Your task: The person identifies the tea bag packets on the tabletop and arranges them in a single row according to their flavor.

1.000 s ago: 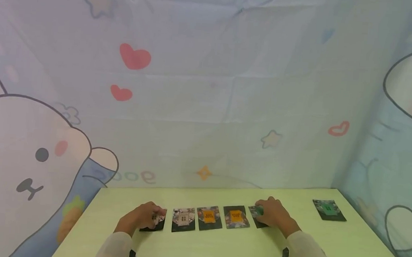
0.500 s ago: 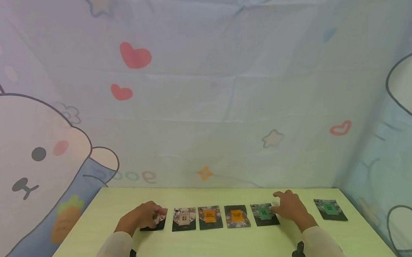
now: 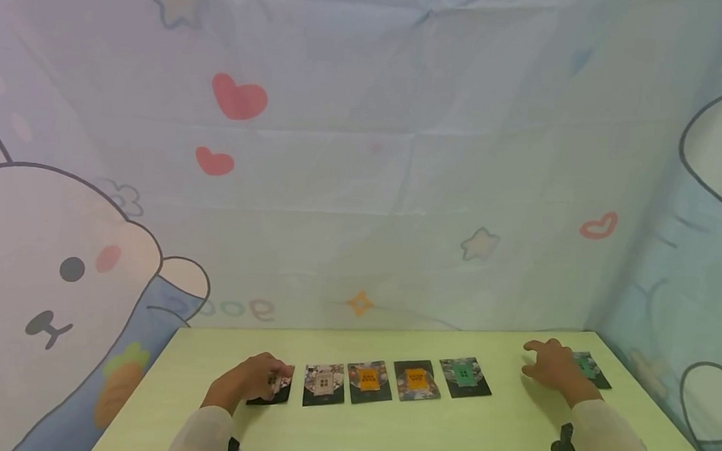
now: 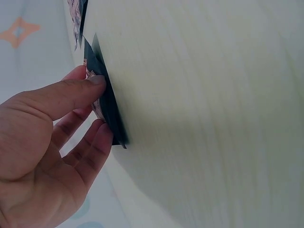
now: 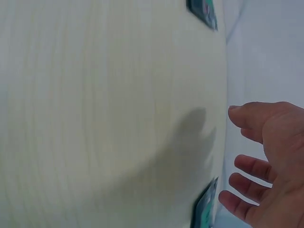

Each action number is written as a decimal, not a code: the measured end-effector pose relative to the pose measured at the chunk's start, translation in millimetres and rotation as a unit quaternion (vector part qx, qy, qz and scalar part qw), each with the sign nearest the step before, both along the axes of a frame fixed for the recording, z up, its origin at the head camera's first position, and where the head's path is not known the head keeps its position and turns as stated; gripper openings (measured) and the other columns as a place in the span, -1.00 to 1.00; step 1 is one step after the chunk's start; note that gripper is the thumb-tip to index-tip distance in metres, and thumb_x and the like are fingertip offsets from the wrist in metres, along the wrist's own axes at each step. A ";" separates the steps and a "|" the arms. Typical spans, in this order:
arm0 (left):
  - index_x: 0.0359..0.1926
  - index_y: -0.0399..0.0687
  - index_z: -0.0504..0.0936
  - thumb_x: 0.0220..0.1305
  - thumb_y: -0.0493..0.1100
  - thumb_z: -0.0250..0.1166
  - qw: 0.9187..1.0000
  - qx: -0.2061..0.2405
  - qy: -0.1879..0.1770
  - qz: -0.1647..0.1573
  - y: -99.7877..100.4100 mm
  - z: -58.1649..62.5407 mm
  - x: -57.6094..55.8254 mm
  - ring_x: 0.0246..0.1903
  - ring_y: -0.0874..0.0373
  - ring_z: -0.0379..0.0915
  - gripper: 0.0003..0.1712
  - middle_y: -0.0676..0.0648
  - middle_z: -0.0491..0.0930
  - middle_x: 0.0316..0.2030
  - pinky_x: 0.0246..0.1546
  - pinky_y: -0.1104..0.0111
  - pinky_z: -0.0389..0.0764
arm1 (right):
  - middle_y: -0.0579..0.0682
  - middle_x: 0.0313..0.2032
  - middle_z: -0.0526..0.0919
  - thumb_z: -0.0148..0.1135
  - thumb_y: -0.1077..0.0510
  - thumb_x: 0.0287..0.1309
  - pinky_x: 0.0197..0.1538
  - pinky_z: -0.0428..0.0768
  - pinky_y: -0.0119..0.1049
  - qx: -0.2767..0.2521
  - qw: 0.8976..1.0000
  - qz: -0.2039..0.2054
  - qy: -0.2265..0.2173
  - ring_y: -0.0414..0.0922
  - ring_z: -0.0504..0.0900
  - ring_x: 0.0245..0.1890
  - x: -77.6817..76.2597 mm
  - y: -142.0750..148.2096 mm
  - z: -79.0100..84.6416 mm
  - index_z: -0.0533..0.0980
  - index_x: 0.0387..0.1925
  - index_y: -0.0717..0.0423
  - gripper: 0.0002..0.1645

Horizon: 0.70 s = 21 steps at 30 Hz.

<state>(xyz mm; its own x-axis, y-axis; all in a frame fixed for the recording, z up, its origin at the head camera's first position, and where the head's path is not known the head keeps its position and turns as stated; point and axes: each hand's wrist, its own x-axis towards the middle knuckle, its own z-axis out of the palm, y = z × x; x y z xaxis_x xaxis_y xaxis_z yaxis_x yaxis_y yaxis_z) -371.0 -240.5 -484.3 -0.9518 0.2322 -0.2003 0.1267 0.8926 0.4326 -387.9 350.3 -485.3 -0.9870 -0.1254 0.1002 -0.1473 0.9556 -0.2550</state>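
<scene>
At the left end of a row of flat, dark, square-cornered packets, my left hand point(image 3: 256, 377) holds the end packet point(image 4: 110, 107); the thumb lies on its near part and the fingers are at its sides. That packet is partly hidden by the hand. My right hand point(image 3: 554, 365) hovers over the table at the right, fingers spread and bent, holding nothing. Just behind it, partly covered in the head view, lies a packet with a green label point(image 3: 587, 368). Another green-labelled packet point(image 3: 465, 376) lies to the hand's left, at the row's right end.
Between the row's ends lie a pale-labelled packet point(image 3: 324, 384) and two orange-labelled ones, the left point(image 3: 369, 380) and the right point(image 3: 416, 379). The pale table point(image 3: 358, 442) ends against a printed cloth point(image 3: 364, 184) at the back and right.
My right hand has let go of the green-labelled packet in the row and moved right, close to the far-right packet. My left hand stays where it was.
</scene>
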 end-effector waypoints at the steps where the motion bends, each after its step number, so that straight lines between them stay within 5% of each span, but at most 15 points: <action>1: 0.17 0.18 0.71 0.16 -0.42 0.45 1.000 -0.001 0.000 0.000 0.1 0.8 1.1 0.25 -0.23 0.44 -0.41 -0.13 0.49 0.24 0.03 0.02 0.55 | 0.51 -0.06 0.51 0.31 0.13 0.15 0.03 0.40 0.40 -0.002 1.000 -0.001 0.002 0.48 0.47 -0.07 -0.1 4.7 -2.2 0.48 0.18 0.40 -0.38; 7: 0.14 0.19 0.72 0.14 -0.42 0.46 1.000 0.001 0.001 0.001 1.0 3.6 3.2 0.21 -0.20 0.47 -0.42 -0.12 0.50 0.22 0.02 0.03 0.56 | 0.61 -0.05 0.45 0.27 0.15 0.13 -0.09 0.49 0.41 0.012 0.999 -0.024 0.017 0.57 0.48 -0.13 -2.3 29.1 -13.6 0.46 0.18 0.42 -0.38; 16: 0.17 0.18 0.71 0.15 -0.40 0.47 1.000 0.005 0.001 0.004 0.7 1.9 2.2 0.19 -0.18 0.48 -0.41 -0.11 0.50 0.21 0.00 0.04 0.57 | 0.66 0.08 0.35 0.16 0.23 0.22 -0.17 0.52 0.41 0.003 0.997 -0.069 0.023 0.67 0.36 -0.01 8.1 52.3 -5.1 0.43 0.20 0.41 -0.46; 21: 0.17 0.18 0.71 0.15 -0.40 0.48 1.000 -0.001 0.003 0.003 -0.5 6.3 2.7 0.18 -0.16 0.49 -0.41 -0.10 0.51 0.20 0.02 0.03 0.56 | 0.66 0.11 0.33 0.17 0.28 0.26 -0.16 0.52 0.41 0.013 0.998 -0.060 0.013 0.66 0.35 0.02 2.8 66.7 -13.2 0.41 0.23 0.41 -0.47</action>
<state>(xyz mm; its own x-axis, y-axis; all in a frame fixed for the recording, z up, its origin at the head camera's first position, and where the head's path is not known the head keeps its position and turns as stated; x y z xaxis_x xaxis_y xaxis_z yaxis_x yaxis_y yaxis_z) -368.3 -241.0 -478.0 -0.9547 0.2253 -0.1946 0.1232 0.8940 0.4308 -385.1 417.1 -498.5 -0.9923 -0.0097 0.1236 -0.0379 0.9729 -0.2280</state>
